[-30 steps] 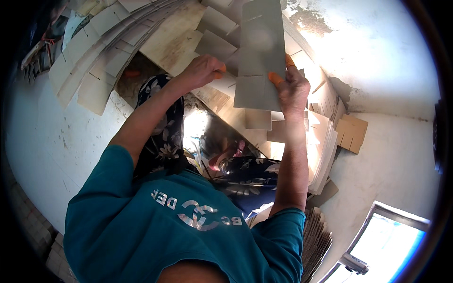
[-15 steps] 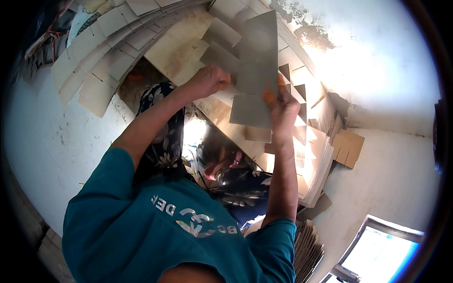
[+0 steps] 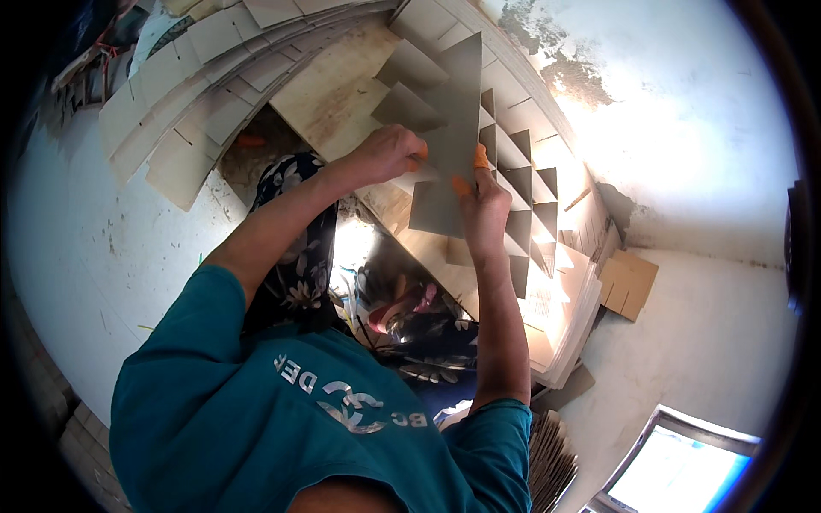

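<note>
Head view, as I have it from my station. The right grip (image 3: 487,205) is closed on a long grey cardboard strip (image 3: 460,103), thumb on the near face and fingers round the right edge, close to the lower end. The left grip (image 3: 386,156) is curled nearly into a fist just beside the strip's left edge; I cannot tell whether its fingertips pinch anything. Orange finger covers (image 3: 481,157) cap digits of both.

The strip is flat, smooth and matt, tapering in my view towards a pointed upper end. It slants over a grid of interlocked grey cardboard panels (image 3: 511,154), whose open square cells show to its right and whose panel ends project to its left.

Beneath lies a pale, brown-stained wooden bench (image 3: 329,81). At upper left I see fanned rows of slotted grey cardboard sheets (image 3: 218,38), overlapping like shingles; at right, a slotted tan cardboard piece (image 3: 629,286) near a white plaster wall (image 3: 701,179), its surface flaking in patches.
</note>
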The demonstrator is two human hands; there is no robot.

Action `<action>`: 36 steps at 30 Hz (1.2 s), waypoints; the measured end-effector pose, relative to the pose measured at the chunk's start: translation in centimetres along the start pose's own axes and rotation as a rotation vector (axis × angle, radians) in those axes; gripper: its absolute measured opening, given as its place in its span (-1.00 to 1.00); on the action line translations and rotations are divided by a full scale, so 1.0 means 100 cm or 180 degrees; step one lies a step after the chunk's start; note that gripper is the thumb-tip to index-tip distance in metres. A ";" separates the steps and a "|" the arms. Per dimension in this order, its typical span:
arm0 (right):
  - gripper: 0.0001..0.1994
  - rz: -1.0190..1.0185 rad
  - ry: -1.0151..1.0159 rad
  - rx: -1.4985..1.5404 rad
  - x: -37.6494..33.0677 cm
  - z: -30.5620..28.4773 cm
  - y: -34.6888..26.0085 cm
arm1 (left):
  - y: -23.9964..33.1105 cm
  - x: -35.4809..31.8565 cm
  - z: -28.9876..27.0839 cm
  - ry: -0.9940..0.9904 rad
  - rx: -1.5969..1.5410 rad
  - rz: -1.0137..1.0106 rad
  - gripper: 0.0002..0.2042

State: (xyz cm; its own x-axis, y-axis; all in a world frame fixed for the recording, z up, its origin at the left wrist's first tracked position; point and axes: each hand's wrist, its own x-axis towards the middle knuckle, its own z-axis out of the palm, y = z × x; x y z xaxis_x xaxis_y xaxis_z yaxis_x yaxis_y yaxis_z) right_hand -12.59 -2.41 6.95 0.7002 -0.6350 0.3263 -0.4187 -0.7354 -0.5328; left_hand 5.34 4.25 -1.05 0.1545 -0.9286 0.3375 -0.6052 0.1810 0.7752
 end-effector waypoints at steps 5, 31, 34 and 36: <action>-0.82 -0.0404 -0.0254 -0.0463 -0.003 0.024 0.036 | 0.008 0.004 0.000 -0.0192 -0.0092 -0.0064 -0.84; -0.66 0.0833 -0.1111 -0.1071 -0.051 -0.027 0.125 | -0.021 0.099 0.021 -0.1213 0.1519 0.1193 -0.51; -0.72 0.0647 -0.1068 -0.1223 -0.048 -0.027 0.143 | -0.008 0.111 0.016 -0.2021 0.1548 0.0833 -0.75; -0.72 0.0539 -0.0910 -0.1331 -0.052 -0.036 0.138 | 0.003 0.107 0.008 -0.2160 0.1907 0.0906 -0.87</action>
State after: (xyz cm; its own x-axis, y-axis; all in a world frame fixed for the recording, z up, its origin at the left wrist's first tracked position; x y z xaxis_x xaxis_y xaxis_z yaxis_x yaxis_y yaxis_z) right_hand -24.13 -10.11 0.64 0.7079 -0.7062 0.0059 -0.6934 -0.6966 -0.1840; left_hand 6.18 -5.87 2.41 -0.4333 -0.8994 -0.0570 -0.8794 0.4082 0.2449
